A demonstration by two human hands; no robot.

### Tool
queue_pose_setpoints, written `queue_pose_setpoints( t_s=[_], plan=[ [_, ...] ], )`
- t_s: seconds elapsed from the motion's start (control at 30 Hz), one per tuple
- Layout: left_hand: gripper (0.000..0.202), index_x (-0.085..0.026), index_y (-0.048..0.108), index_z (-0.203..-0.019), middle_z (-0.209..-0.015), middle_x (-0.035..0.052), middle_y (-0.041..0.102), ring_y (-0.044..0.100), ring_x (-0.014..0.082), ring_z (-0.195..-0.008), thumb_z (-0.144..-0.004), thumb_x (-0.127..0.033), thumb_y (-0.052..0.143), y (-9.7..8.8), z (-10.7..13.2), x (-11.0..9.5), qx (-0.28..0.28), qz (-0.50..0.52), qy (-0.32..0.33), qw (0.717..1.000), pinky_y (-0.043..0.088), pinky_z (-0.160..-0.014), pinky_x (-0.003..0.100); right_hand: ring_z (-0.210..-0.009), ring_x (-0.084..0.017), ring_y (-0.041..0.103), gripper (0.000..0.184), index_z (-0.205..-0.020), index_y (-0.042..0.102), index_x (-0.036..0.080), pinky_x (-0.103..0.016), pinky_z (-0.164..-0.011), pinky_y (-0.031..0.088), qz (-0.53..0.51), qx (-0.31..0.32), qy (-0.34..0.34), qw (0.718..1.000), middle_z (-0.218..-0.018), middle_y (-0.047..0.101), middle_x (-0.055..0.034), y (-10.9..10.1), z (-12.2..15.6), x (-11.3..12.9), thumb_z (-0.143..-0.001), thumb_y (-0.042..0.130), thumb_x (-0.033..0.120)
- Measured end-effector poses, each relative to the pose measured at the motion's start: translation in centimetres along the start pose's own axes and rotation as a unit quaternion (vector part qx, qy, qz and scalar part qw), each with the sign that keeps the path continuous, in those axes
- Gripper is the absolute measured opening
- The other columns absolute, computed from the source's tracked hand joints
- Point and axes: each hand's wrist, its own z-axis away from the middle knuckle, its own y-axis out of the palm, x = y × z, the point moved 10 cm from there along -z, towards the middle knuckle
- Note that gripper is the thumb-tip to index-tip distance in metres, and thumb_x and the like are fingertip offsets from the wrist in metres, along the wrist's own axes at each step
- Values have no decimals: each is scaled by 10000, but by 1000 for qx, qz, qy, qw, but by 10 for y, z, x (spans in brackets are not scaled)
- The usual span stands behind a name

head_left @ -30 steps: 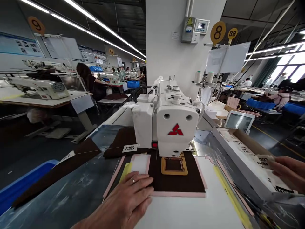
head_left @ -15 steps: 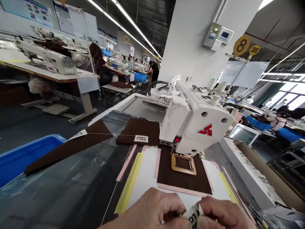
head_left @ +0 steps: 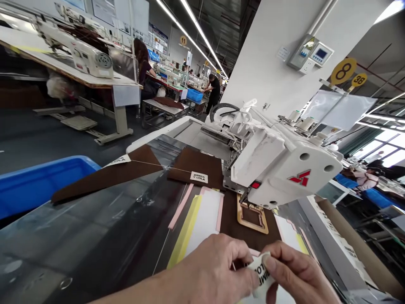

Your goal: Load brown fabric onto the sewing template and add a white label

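Note:
A white fabric label [head_left: 262, 275] with black lettering is pinched between my two hands at the bottom of the view, slightly bent. My left hand [head_left: 218, 268] grips its left side with thumb and curled fingers. On the right edge, the thumb and fingers of my right hand [head_left: 295, 270] are closed. Beyond my hands, a brown fabric piece [head_left: 229, 219] lies under the sewing machine head [head_left: 281, 169]. A brass-coloured clamp frame [head_left: 267, 228] rests on that fabric. Behind it to the left is another brown piece [head_left: 185, 162] bearing a lettered label [head_left: 199, 177].
A third brown piece [head_left: 104, 181] hangs toward a blue bin [head_left: 47, 177] at the left; a thread links the labels. Pink and yellow tape strips [head_left: 185, 232] edge the white template. At right stands a long box [head_left: 335, 236] of labels. Co-workers sit and stand farther back.
The label has come up into fuller view, with more of its lettering showing. Both hands have risen a little. My view has shifted, moving the machine rightward in the picture.

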Motion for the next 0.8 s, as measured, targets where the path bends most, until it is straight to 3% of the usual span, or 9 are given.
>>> queue_pose_setpoints(
  t_s=[0.17,0.23,0.37,0.43,0.6,0.73,0.8],
  plan=[
    [252,-193,636,-801,-749,7,686,654,188,-724,-838,-437,687,0,-5,14,7,82,-38,996,457,-630,263,-706,-165,630,440,-849,747,206,-268,-690,507,19,13,-5,1000,-763,716,-51,-9,-1,-11,-973,697,626],
    [255,-193,618,-822,-790,16,716,681,197,-740,-839,-434,697,0,-5,17,6,90,-54,994,494,-651,269,-708,-170,624,442,-865,746,207,-277,-690,501,17,17,4,1000,-774,718,-51,-10,-1,-14,-979,681,629],
    [191,-205,562,-734,-628,-44,571,481,117,-562,-876,-326,602,-13,-5,9,-56,-66,-19,996,313,-501,242,-674,-163,617,474,-869,733,190,-273,-654,473,98,19,-14,995,-731,698,-43,-13,-9,-10,-1000,640,636],
    [214,-208,526,-708,-574,-58,470,371,109,-527,-896,-303,564,-17,-5,4,-79,-146,1,986,243,-483,268,-655,-159,624,477,-894,717,186,-276,-638,481,147,-18,-40,988,-751,693,-39,-25,-21,-5,-1009,610,636],
    [236,-219,547,-766,-574,-61,412,352,117,-528,-966,-344,529,-18,-10,11,-51,-228,-35,972,228,-500,281,-541,-135,604,346,-1031,681,207,-246,-499,451,155,-108,-47,981,-774,688,-2,-64,-58,-3,-1001,583,537],
    [324,-214,496,-750,-600,-57,361,334,127,-550,-988,-433,510,-20,-15,16,-39,-242,-53,968,216,-510,287,-498,-113,579,247,-977,668,209,-224,-459,428,153,-101,-48,982,-756,695,17,-72,-78,-1,-984,571,436],
    [344,-212,521,-778,-624,-48,406,361,131,-565,-1002,-470,480,-22,-19,20,-38,-237,-65,969,231,-526,280,-490,-100,562,220,-920,647,202,-224,-475,432,153,-85,-57,983,-769,704,13,-70,-85,3,-983,562,394]
  ],
)
